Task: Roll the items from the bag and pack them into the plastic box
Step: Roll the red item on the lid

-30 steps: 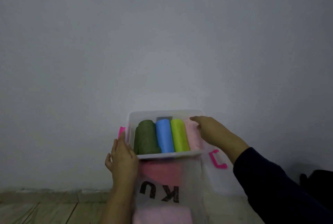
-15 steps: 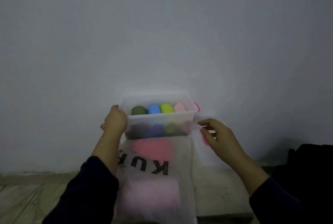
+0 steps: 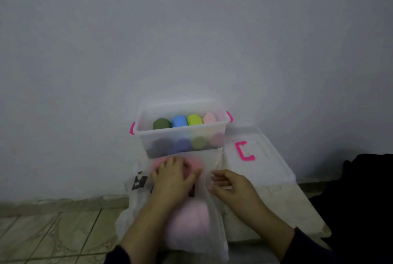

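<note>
Against the grey wall (image 3: 191, 30), the translucent bag (image 3: 136, 206) lies before me on a pale slab (image 3: 276, 206), two pink items showing through it. Behind it stands the plastic box (image 3: 180, 136), holding four rolls: dark green, blue, lime, pink. My left hand (image 3: 172, 178) presses flat on the bag, fingers spread; my right hand (image 3: 231, 185) pinches its edge.

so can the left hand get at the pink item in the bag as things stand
Probably not directly. The left hand lies flat on top of the translucent bag, and the pink item sits under the plastic. It looks reachable only through the bag's opening, near the right hand.
</note>
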